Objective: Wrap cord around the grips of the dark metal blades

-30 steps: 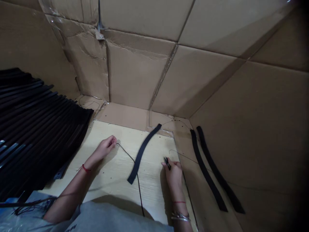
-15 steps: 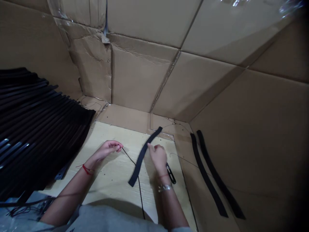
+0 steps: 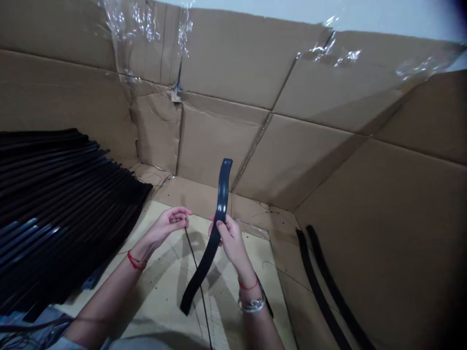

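My right hand [image 3: 226, 237] is closed round the middle of a long black curved strip [image 3: 221, 199], held upright above the pale wooden board [image 3: 164, 287]. Its upper end points up and its lower end hangs toward me. My left hand [image 3: 170, 224] pinches the top end of a thin black thread [image 3: 195, 265] that runs down across the board toward me. Both hands are close together above the board's far part. Small black snips [image 3: 268, 306] lie on the board just behind my right wrist, mostly hidden.
A large stack of black strips [image 3: 62, 204] fills the left side. Two more black strips [image 3: 324, 291] lie on the cardboard at the right. Taped cardboard walls [image 3: 255, 121] close in the back and right.
My right hand let go of the snips, reached to the strip on the board and lifted it upright. My left hand kept its pinch on the thread and rose a little. The view tilted up.
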A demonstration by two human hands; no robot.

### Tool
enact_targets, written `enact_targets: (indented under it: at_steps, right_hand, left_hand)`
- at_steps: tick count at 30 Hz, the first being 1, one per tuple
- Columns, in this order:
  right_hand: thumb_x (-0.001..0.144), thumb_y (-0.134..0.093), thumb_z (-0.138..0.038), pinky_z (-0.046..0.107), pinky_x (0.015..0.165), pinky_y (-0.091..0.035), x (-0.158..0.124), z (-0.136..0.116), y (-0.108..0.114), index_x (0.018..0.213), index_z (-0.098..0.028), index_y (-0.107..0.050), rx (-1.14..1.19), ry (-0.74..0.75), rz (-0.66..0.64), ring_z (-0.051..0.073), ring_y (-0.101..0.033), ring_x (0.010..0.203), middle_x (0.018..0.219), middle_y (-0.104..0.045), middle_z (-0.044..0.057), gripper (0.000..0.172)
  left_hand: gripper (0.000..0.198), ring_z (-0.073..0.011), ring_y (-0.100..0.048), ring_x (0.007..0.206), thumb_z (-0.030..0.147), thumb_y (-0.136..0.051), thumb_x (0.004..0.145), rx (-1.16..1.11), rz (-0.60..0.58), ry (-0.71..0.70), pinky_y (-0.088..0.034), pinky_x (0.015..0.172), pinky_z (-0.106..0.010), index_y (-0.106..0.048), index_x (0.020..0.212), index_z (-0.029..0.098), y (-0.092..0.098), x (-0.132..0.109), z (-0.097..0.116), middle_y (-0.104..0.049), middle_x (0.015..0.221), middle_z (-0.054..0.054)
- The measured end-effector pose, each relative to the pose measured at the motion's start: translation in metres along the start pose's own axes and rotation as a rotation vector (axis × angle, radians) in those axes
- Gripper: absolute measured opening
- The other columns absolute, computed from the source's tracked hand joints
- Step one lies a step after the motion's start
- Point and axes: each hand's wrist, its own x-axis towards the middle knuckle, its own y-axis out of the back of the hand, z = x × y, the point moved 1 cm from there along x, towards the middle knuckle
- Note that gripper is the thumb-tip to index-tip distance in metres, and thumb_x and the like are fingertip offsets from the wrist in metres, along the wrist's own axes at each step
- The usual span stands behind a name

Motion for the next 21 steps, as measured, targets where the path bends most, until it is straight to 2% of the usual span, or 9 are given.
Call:
enact_targets:
  at_steps: [4, 7, 10, 13, 15, 18, 21]
  right_hand:
    - [0.093, -0.043, -0.044, 0.021, 0.042, -0.032, -0.018, -0.039, -0.003, 0.099, -0.018, -0.059, 0.288, 0.195, -0.144, 0.010, -0.043, 0.046, 0.061, -0.059, -0.001, 0.031]
    - [0.095, -0.044, -0.041, 0.021, 0.044, -0.033, -0.031, -0.051, -0.002, 0.101, -0.019, -0.060, 0.330, 0.228, -0.147, 0.010, -0.042, 0.046, 0.060, -0.059, -0.002, 0.028]
    - [0.096, -0.045, -0.037, 0.022, 0.047, -0.037, -0.042, -0.057, -0.001, 0.106, -0.021, -0.060, 0.283, 0.268, -0.143, 0.011, -0.047, 0.050, 0.064, -0.060, -0.001, 0.025]
    - [0.095, -0.049, -0.033, 0.023, 0.056, -0.044, -0.046, -0.059, -0.003, 0.109, -0.022, -0.060, 0.209, 0.268, -0.097, 0.012, -0.054, 0.062, 0.075, -0.062, 0.000, 0.021]
    - [0.090, -0.058, -0.031, 0.024, 0.057, -0.045, -0.045, -0.059, -0.007, 0.106, -0.021, -0.061, 0.155, 0.221, -0.058, 0.013, -0.055, 0.064, 0.076, -0.061, 0.001, 0.019]
    - [0.081, -0.069, -0.030, 0.022, 0.050, -0.041, -0.041, -0.059, -0.009, 0.093, -0.018, -0.062, 0.187, 0.173, 0.001, 0.012, -0.052, 0.058, 0.069, -0.058, -0.001, 0.018]
    - [0.084, -0.065, -0.033, 0.022, 0.050, -0.043, -0.043, -0.060, 0.004, 0.094, -0.017, -0.063, 0.295, 0.175, 0.132, 0.012, -0.054, 0.057, 0.065, -0.060, -0.001, 0.019]
  left_hand:
    - [0.027, -0.0139, -0.055, 0.078, 0.039, -0.077, 0.073, -0.036, -0.059, -0.112, -0.042, 0.078, -0.026, -0.062, 0.074, 0.016, -0.024, 0.008, 0.055, -0.059, 0.076, -0.001]
    - [0.019, -0.0165, -0.056, 0.099, 0.032, -0.073, 0.079, -0.065, -0.142, -0.139, -0.040, 0.091, -0.028, -0.062, 0.077, 0.017, -0.037, -0.002, 0.080, -0.061, 0.102, -0.005]
    - [0.012, -0.0196, -0.056, 0.112, 0.025, -0.072, 0.080, -0.072, -0.212, -0.050, -0.039, 0.098, -0.031, -0.063, 0.077, 0.017, -0.047, -0.013, 0.087, -0.060, 0.119, -0.007]
    - [0.011, -0.0202, -0.058, 0.110, 0.023, -0.072, 0.079, -0.091, -0.281, 0.034, -0.041, 0.096, -0.032, -0.063, 0.075, 0.017, -0.056, -0.019, 0.085, -0.060, 0.122, -0.007]
    - [0.011, -0.0220, -0.055, 0.116, 0.023, -0.073, 0.079, -0.069, -0.312, 0.061, -0.042, 0.095, -0.031, -0.064, 0.075, 0.018, -0.061, -0.021, 0.085, -0.061, 0.122, -0.008]
    - [0.010, -0.0237, -0.050, 0.123, 0.023, -0.072, 0.079, -0.028, -0.297, 0.070, -0.042, 0.096, -0.032, -0.065, 0.076, 0.017, -0.061, -0.022, 0.088, -0.060, 0.124, -0.010]
    - [0.011, -0.0242, -0.050, 0.123, 0.024, -0.071, 0.081, -0.049, -0.245, 0.040, -0.043, 0.098, -0.035, -0.063, 0.076, 0.017, -0.053, -0.022, 0.091, -0.058, 0.129, -0.010]
